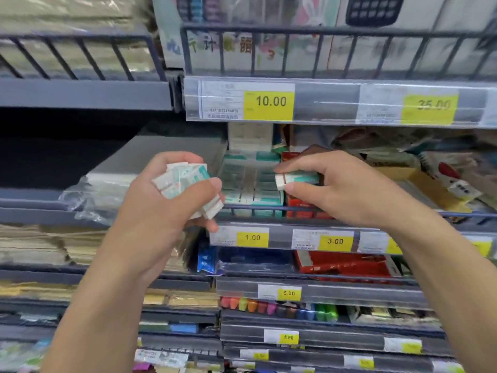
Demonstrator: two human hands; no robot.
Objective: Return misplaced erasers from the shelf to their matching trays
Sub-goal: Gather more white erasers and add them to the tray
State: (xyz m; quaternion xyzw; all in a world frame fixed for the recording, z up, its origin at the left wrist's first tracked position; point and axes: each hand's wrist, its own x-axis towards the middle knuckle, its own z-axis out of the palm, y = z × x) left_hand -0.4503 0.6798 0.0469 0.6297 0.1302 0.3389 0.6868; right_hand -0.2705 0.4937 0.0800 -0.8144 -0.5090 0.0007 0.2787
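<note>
The left hand (172, 195) is held up in front of the shelf (269, 235), its fingers (212, 184) curled round a bunch of erasers (185, 181), white blocks in white and teal paper sleeves, several bundled loosely in the palm. The right hand (336, 189) reaches over the shelf's front rail, thumb and forefinger pinching one more eraser (290, 179) of the same white and teal kind. That eraser hangs just above the tray (250, 184), which stands at the front edge of the shelf and holds rows of matching teal and white erasers. A red box (298, 205) sits just beside the tray on its right. Yellow price tags (252, 237) run along the shelf's front edge below both hands.
</note>
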